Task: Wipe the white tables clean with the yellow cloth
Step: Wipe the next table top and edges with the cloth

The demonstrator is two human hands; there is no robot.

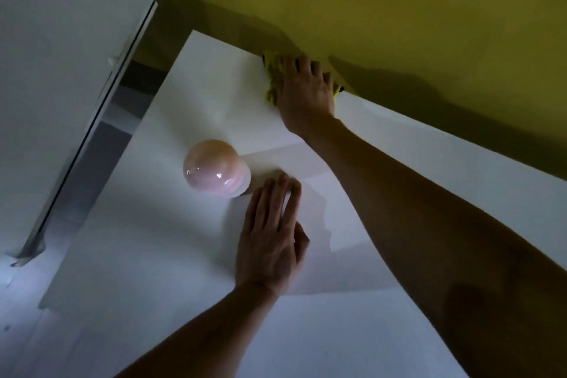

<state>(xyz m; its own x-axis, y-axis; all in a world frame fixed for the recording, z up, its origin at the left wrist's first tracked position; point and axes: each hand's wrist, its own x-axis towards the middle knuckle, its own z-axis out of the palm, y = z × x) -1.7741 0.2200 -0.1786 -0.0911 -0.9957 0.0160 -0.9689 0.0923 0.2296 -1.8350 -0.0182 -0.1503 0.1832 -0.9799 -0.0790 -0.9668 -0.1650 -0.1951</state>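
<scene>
Two hands — left hand (271,238) flat on white table (171,255), right hand (302,90) on one yellow cloth (271,70)

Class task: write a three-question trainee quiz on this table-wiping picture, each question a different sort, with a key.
1. True or false: the right hand presses the yellow cloth at the far edge of the white table.
2. The left hand is: A) gripping the cloth B) flat on the table C) lifting the pink globe.
3. Fill in: the globe stands to the ___ of the left hand.

Key: 1 true; 2 B; 3 left.
</scene>
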